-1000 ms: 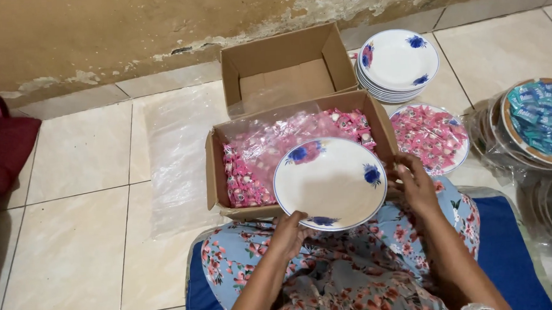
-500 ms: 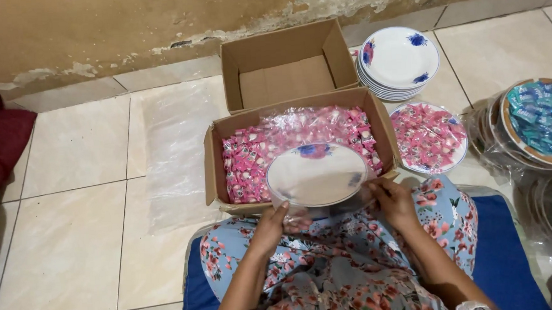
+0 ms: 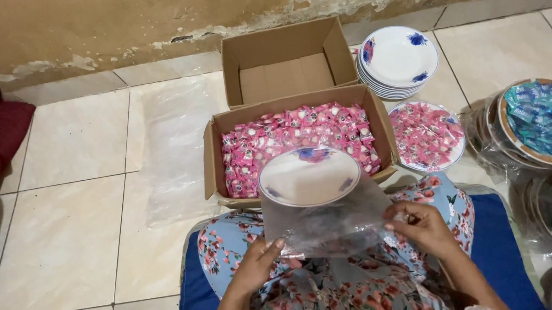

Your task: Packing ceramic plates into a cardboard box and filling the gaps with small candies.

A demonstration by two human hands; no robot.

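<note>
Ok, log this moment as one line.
left hand: holds clear plastic bag | right hand: holds bag | round white plate: atop bag, by open cardboard box of pink sweets

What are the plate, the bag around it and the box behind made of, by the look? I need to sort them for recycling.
Plate: glossy white with blue flowers, likely melamine or glazed ceramic; the look leaves it open.
Bag: thin clear plastic film, wrinkled and see-through, held by the left hand and right hand.
Box: brown corrugated cardboard, matte, with folded flaps.

plate (image 3: 309, 177): white, blue flowers on rim, tilted over candy box
bag (image 3: 330, 224): clear plastic, crumpled, under plate
</note>
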